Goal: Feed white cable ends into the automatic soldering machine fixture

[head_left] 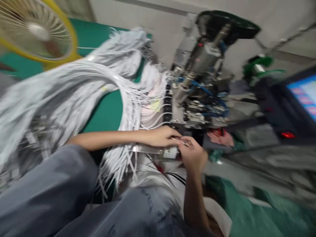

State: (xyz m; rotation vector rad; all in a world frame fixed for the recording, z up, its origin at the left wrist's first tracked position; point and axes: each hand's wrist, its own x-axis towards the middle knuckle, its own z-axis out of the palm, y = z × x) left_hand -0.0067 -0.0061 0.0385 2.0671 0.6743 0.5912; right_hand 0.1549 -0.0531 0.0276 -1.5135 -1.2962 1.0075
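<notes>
My left hand [161, 136] reaches in from the left, its fingers pinched together at the front of a metal machine [190, 98]. Against its fingertips is my right hand [194, 152], also closed, with thumb and fingers bent. A small, thin, shiny piece [185, 143] shows at the right fingers; blur hides what it is. White cables [127, 108] lie just behind my left forearm, and several single ones curve to a dark strip [168, 107] along the machine's left side.
A large bundle of white cables [61, 75] spreads over the green table [108, 110]. A yellow fan [71, 36] stands back left. At right are a screen unit [274, 105] with a red light and a green spool [261, 67]. Green plastic sheeting [237, 200] lies lower right.
</notes>
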